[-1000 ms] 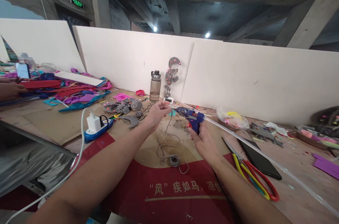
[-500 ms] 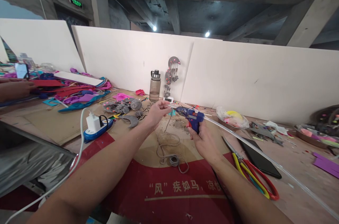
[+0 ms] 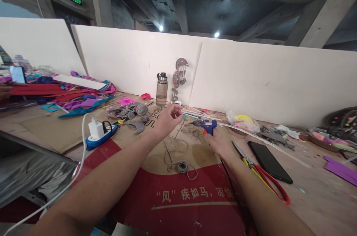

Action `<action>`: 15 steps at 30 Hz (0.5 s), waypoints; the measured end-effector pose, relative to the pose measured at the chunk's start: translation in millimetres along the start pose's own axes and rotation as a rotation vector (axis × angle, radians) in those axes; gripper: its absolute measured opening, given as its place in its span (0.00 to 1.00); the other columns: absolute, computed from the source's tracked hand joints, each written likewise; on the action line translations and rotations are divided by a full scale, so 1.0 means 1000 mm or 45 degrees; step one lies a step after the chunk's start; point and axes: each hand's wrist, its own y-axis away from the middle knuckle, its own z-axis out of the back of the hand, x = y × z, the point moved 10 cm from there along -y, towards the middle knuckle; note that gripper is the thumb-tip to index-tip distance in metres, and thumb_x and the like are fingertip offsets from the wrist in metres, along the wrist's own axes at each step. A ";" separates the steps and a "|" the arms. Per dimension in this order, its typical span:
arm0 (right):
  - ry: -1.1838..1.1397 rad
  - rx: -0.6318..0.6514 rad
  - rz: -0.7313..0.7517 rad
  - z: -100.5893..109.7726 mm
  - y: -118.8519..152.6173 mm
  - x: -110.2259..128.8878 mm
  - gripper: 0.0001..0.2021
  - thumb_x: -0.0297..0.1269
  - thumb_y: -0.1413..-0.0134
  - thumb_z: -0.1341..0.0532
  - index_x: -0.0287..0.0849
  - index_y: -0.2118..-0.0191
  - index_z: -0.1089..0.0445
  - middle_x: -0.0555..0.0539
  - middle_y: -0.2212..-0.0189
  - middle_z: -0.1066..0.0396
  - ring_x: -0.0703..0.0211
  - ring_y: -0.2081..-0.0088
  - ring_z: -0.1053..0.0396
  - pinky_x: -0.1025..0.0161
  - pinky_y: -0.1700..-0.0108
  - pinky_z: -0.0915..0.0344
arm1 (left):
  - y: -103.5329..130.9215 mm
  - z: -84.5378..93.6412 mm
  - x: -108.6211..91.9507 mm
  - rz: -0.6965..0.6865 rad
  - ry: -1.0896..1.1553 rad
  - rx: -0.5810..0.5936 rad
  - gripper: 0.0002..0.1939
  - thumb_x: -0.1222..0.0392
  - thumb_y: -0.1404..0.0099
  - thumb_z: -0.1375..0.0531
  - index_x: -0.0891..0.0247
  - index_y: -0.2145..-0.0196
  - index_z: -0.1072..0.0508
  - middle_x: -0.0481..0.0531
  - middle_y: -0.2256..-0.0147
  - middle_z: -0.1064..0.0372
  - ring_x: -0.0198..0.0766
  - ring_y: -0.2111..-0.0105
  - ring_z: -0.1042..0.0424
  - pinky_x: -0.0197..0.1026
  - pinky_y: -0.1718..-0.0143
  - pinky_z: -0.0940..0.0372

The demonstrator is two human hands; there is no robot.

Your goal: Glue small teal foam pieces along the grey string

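Observation:
My left hand (image 3: 169,120) is raised over the middle of the table, fingertips pinched together; what they hold is too small to make out. To its right, my right hand (image 3: 216,140) is wrapped round the handle of a blue glue gun (image 3: 208,126), whose nozzle points left toward my left hand. A long clear glue stick (image 3: 251,131) trails from the back of the gun. Below my hands a grey cord (image 3: 182,168) lies partly coiled on the brown and red cardboard.
Behind stand a bottle (image 3: 161,91) and a grey hanging ornament (image 3: 182,63). A power strip (image 3: 97,138) and grey felt pieces (image 3: 135,127) lie left. Scissors (image 3: 267,180) and a black phone (image 3: 270,161) lie right. Another person's hand shows at the far left.
The glue gun and my right hand have moved slightly right and down, away from my left hand. The glue stick lies lower. The other person's hand has moved left.

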 end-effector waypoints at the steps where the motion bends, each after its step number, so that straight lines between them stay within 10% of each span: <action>1: 0.076 0.040 0.001 -0.006 0.000 -0.004 0.13 0.36 0.50 0.41 0.48 0.81 0.44 0.43 0.80 0.32 0.51 0.71 0.32 0.59 0.69 0.40 | 0.001 -0.003 -0.004 -0.035 -0.061 0.026 0.09 0.66 0.45 0.39 0.62 0.63 0.28 0.47 0.71 0.31 0.32 0.73 0.35 0.36 0.68 0.41; 8: 0.147 -0.086 -0.017 -0.003 0.007 -0.006 0.09 0.40 0.50 0.41 0.45 0.75 0.40 0.40 0.71 0.31 0.49 0.65 0.32 0.55 0.60 0.38 | 0.008 -0.014 -0.017 -0.120 -0.200 0.101 0.05 0.69 0.45 0.40 0.60 0.72 0.26 0.47 0.74 0.32 0.33 0.74 0.37 0.37 0.68 0.43; 15: -1.033 0.045 -0.029 -0.008 0.018 0.054 0.16 0.51 0.48 0.40 0.45 0.63 0.41 0.48 0.67 0.31 0.58 0.64 0.33 0.58 0.58 0.35 | 0.015 -0.026 -0.030 -0.237 -0.276 0.143 0.07 0.71 0.46 0.40 0.60 0.73 0.29 0.47 0.73 0.32 0.34 0.72 0.36 0.37 0.67 0.42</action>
